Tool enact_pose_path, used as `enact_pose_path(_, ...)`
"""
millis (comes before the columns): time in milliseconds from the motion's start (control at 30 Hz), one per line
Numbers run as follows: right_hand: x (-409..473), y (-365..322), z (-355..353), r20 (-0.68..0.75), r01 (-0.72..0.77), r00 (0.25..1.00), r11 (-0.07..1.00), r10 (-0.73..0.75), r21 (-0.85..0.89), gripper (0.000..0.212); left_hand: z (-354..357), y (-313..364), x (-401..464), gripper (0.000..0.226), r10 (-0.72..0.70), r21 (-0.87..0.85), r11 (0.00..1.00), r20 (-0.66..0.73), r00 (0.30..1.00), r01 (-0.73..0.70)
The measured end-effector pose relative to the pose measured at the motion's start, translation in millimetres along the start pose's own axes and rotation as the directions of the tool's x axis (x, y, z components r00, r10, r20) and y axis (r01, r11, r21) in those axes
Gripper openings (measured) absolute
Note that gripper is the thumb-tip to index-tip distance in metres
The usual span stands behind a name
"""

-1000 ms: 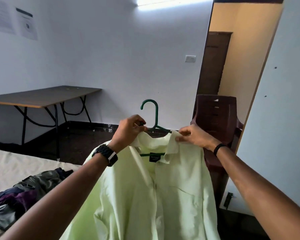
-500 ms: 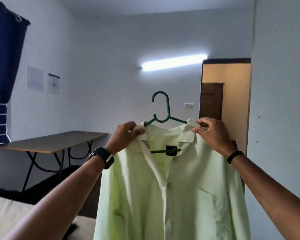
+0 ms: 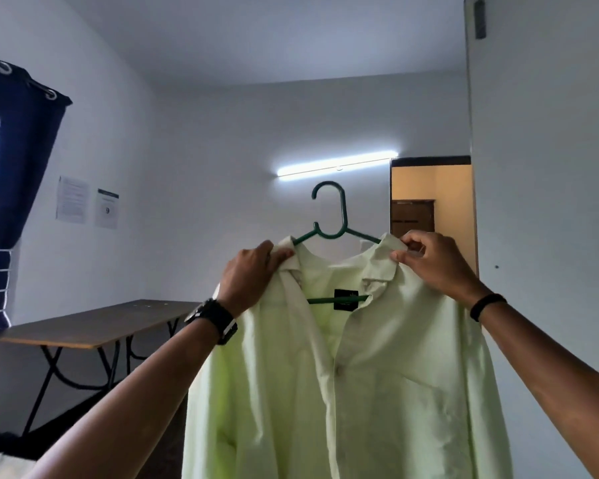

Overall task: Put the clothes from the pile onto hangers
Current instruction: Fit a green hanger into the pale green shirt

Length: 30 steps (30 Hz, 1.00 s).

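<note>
A pale green shirt (image 3: 377, 375) hangs on a dark green plastic hanger (image 3: 336, 219), held up at chest height in front of me. The hanger's hook sticks up above the collar and its lower bar shows through the open neck. My left hand (image 3: 253, 274) pinches the shirt's left collar and shoulder over the hanger arm. My right hand (image 3: 429, 261) pinches the right collar edge in the same way. The clothes pile is out of view.
A folding wooden table (image 3: 94, 326) stands against the left wall under two paper notices. A blue curtain (image 3: 11, 174) hangs at far left. A white wall or door panel (image 3: 547, 202) rises close on the right, with an open doorway (image 3: 429, 195) beyond.
Both hands have lifted the shirt and hanger upward, and my view has tilted up. The bed, the pile and the brown chair have dropped out of sight. Both grips are unchanged.
</note>
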State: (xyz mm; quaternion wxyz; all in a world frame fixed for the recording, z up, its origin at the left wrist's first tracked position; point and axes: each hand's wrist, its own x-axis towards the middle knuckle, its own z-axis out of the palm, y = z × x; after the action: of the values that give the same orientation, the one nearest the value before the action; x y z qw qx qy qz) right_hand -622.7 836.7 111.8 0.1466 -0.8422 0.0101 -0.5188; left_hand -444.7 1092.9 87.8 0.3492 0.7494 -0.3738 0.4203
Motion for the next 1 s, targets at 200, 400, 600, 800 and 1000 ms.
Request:
enact_pose_path(200, 28, -27, -46, 0.265, -0.183, 0.956, 0.962, 0.126, 0.204, 0.041, -38, 41, 56, 0.035, 0.193, 0.098, 0.975, 0.054, 0.980, -0.198)
enact_pose_path(400, 36, -37, -64, 0.544, -0.353, 0.826, 0.887, 0.146, 0.297, 0.020, -61, 50, 56, 0.036, 0.226, 0.144, 0.964, -0.003, 0.974, -0.223)
enact_pose_path(600, 43, -73, -59, 0.544, -0.254, 0.834, 0.940, 0.093, 0.228, 0.030, -70, 55, 45, 0.033, 0.257, 0.092, 0.963, -0.052, 0.965, -0.252)
enact_pose_path(800, 43, -80, -34, 0.316, 0.031, 0.946, 0.991, -0.071, 0.129, 0.016, -71, 43, 42, 0.035, -0.002, -0.340, 0.940, -0.043, 0.999, -0.013)
enact_pose_path(1000, 47, -89, -23, 0.221, 0.124, 0.968, 0.992, -0.121, 0.000, 0.018, -71, 31, 40, 0.020, -0.319, -0.721, 0.485, 0.382, 0.868, 0.495)
